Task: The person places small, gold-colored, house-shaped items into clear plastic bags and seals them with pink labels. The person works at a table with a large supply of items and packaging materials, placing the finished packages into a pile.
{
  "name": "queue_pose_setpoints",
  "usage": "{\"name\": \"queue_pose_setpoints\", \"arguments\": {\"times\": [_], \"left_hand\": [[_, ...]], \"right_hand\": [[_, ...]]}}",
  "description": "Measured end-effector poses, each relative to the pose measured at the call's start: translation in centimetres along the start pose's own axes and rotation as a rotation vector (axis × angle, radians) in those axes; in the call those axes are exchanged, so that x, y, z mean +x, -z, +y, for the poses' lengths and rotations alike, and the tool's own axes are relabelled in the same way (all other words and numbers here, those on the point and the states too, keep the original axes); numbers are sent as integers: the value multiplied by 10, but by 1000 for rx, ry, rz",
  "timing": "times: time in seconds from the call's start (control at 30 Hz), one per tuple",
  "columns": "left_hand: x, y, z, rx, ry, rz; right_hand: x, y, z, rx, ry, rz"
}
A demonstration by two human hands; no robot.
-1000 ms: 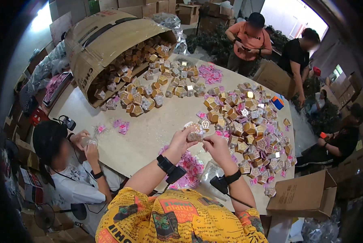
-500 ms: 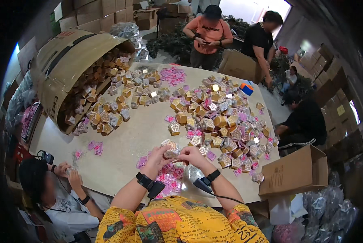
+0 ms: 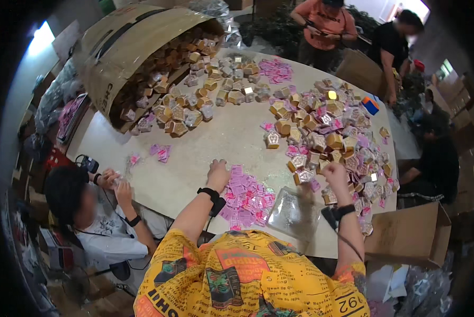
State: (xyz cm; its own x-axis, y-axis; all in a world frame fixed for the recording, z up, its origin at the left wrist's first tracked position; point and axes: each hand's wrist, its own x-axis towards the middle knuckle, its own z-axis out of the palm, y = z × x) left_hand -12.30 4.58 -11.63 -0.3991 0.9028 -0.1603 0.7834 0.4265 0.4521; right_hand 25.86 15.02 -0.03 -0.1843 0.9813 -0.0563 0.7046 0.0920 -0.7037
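Observation:
My left hand [image 3: 218,174] is on the pale table beside a heap of small pink cards [image 3: 245,198]. Its fingers are loosely bent and slightly apart, with nothing visible in them. Over at the near-left edge of a big pile of gold, many-sided boxes [image 3: 335,140], my right hand [image 3: 336,175] is closed, fingers curled down. What it grips, if anything, is hidden. Between my arms, right of the pink cards, lies a stack of clear plastic bags [image 3: 294,211]. Both wrists wear black straps with small devices.
A large carton [image 3: 152,31] lies on its side at the far left, spilling wrapped gold boxes [image 3: 187,113]. More pink cards [image 3: 275,71] lie at the back. An open carton [image 3: 406,235] stands at the right edge. A co-worker [image 3: 97,206] sits at left, handling something small; others are beyond the table.
My hands have moved apart, and the plastic-wrapped piece between them is no longer seen there. The right hand has reached to the gold pile. The whole view has shifted.

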Motion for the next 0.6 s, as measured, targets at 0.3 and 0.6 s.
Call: {"name": "queue_pose_setpoints", "arguments": {"times": [0.3,0.6], "left_hand": [[4,-14,-7,172,-75,-126],[17,-21,-38,-20,-102,-101]], "right_hand": [[-116,-133,59,-359,78,-214],[-122,-128,31,-345,91,-179]]}}
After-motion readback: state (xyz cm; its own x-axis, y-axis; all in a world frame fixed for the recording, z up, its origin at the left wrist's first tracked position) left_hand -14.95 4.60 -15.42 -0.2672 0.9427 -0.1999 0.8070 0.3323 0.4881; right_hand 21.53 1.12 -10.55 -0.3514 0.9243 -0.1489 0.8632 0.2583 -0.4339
